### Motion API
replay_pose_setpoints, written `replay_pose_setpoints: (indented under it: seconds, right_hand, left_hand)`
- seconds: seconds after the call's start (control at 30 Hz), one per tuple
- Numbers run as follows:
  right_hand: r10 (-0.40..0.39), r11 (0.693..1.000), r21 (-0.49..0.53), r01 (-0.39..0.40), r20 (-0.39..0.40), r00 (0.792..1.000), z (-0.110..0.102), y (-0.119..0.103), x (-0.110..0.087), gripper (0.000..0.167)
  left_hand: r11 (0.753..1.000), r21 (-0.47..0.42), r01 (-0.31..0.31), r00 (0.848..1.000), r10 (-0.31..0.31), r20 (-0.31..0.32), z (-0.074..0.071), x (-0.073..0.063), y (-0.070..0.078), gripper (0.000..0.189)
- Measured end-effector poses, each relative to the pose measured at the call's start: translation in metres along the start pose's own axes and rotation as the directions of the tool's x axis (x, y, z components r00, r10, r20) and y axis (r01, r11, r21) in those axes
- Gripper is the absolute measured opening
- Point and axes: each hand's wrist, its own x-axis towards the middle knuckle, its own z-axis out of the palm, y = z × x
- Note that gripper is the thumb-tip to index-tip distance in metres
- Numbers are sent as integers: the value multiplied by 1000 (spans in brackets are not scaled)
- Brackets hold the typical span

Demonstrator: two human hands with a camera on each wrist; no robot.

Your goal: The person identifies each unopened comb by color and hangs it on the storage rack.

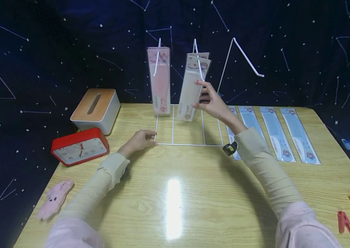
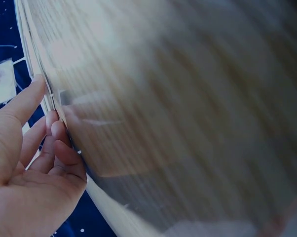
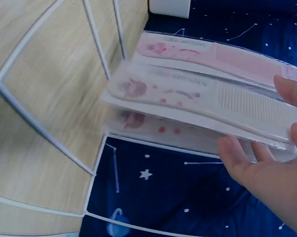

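Observation:
A white wire rack (image 1: 190, 145) stands on the table with hooks rising at its back. My left hand (image 1: 140, 140) pinches its front left corner; the left wrist view shows the curled fingers (image 2: 57, 158) close to the tabletop. On the middle hook hang white combs in clear packets (image 1: 189, 89), one behind another. My right hand (image 1: 213, 101) holds the front packet by its right edge, near the hook's tip. In the right wrist view this white comb (image 3: 188, 94) lies between thumb and fingers (image 3: 232, 153). Packaged pink combs (image 1: 160, 82) hang on the left hook.
The right hook (image 1: 249, 58) carries nothing. Several packaged blue combs (image 1: 275, 134) lie in a row at the right. A tissue box (image 1: 106, 110), a red clock (image 1: 80, 146) and a pink plush toy (image 1: 55, 199) are at the left. A red clip (image 1: 345, 224) lies at the right front.

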Motion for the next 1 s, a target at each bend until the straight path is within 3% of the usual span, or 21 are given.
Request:
replay_pose_setpoints:
  seconds: [0.23,0.5,1.0]
  right_hand:
    - [66,998,-4,-66,21,998,2,17,-5,73]
    - [122,992,-15,-122,-29,992,-2,26,-17,68]
    - [123,966,-213,-149,-131,984,-39,52,-73,54]
  left_hand:
    - [1000,11,8,1000,-8,3,3,0,-3,53]
    - [1000,11,2,1000,-2,4,1,2,-4,54]
    - [1000,3,-9,1000,9,19,0,0,-1,54]
